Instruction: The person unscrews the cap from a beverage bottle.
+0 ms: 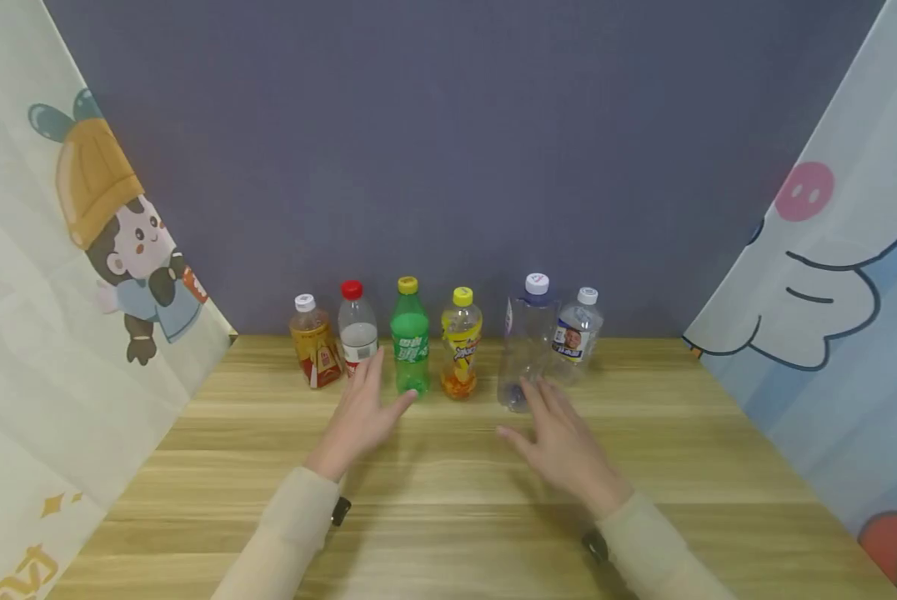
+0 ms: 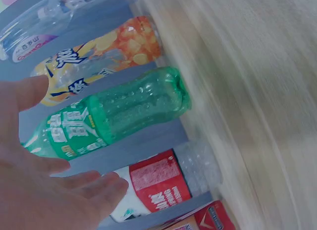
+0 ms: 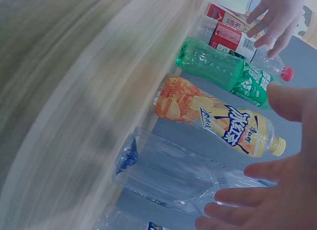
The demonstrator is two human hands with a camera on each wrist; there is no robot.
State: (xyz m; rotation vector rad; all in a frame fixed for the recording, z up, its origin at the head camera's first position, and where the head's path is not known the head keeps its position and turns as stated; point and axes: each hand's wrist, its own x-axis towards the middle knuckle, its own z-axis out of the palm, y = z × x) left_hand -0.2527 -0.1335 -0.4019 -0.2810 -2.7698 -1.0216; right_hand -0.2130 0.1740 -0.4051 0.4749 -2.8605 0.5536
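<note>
Several plastic bottles stand upright in a row. My left hand [image 1: 362, 417], fingers spread, is in front of the red-capped clear bottle [image 1: 358, 335] and the green bottle [image 1: 410, 333], holding nothing. An amber bottle [image 1: 316, 343] with a white cap stands at the row's left end. A yellow-capped bottle [image 1: 461, 348] with orange fruit print is right of the green one. My right hand [image 1: 568, 446] reaches with extended fingers before the large clear bottle [image 1: 525, 337]; head view cannot show contact, but the right wrist view shows no grip. A smaller clear bottle [image 1: 579, 329] stands behind it.
The bottles stand toward the back of a wood-grain table [image 1: 463, 517], before a dark grey-blue backdrop [image 1: 448, 150]. White cartoon-printed curtains hang at the left [image 1: 13, 275] and right. Each wrist carries a small black device.
</note>
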